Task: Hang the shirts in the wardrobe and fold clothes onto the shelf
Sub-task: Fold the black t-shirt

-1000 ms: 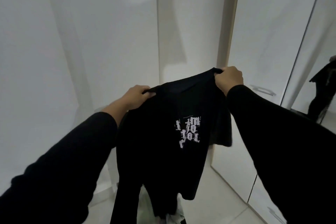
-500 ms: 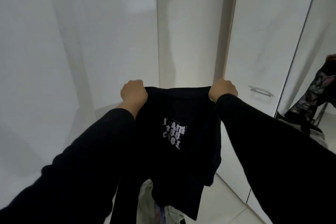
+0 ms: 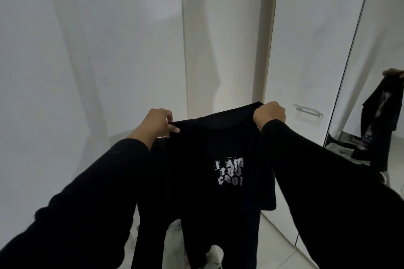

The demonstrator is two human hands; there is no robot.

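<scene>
The tall white wardrobe doors [image 3: 306, 50] fill the view, and the one with the metal bar handle [image 3: 307, 110] looks shut; no hanger, rail or shelf shows, so nothing seems put away yet and the whole job of hanging or folding is judged to lie ahead. In front of them hangs the black cotton T-shirt with white block lettering [image 3: 209, 155], held up in the air at chest height. Its long axis runs top to bottom, collar uppermost, hem towards the pale tiled floor [image 3: 273, 244], print facing the wearer. The left hand [image 3: 157, 122] pinches one shoulder seam between thumb and fingers; the right hand [image 3: 270, 112] is fisted around the other shoulder.
</scene>
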